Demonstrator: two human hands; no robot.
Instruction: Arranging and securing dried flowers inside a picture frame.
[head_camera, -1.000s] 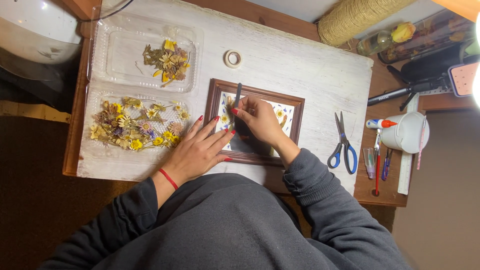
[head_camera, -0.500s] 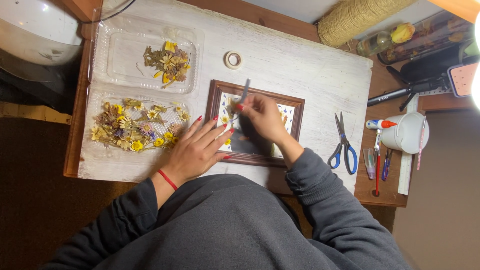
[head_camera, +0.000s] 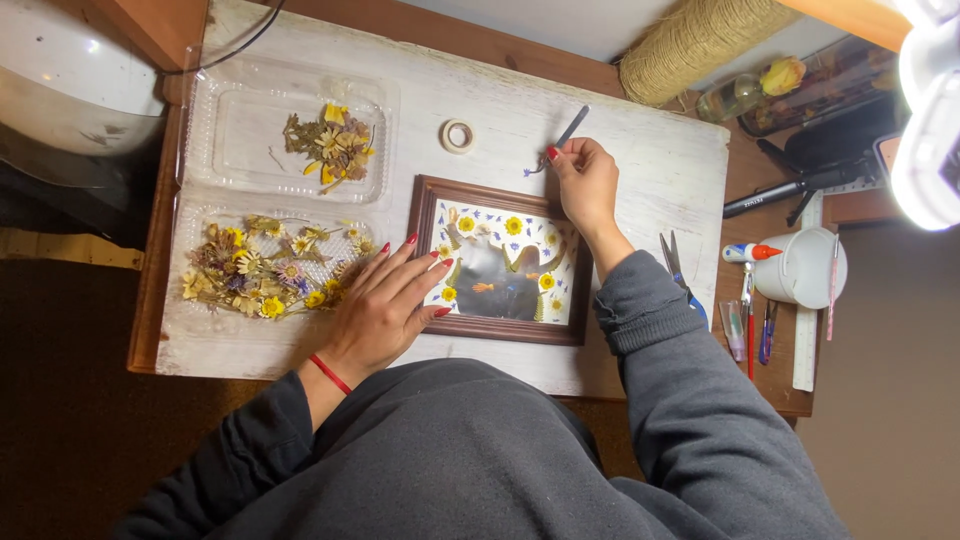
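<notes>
Two hands flank the picture frame (head_camera: 500, 260): left hand (head_camera: 385, 305) flat on its left edge, fingers spread; right hand (head_camera: 585, 180) beyond its top-right corner, pinching slanted tweezers (head_camera: 560, 138) over the tabletop (head_camera: 650, 160).

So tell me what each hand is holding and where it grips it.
The right hand pinches slim metal tweezers near their middle, tips pointing down toward a tiny purple petal. The left hand holds nothing; it rests flat on the brown wooden picture frame.
</notes>
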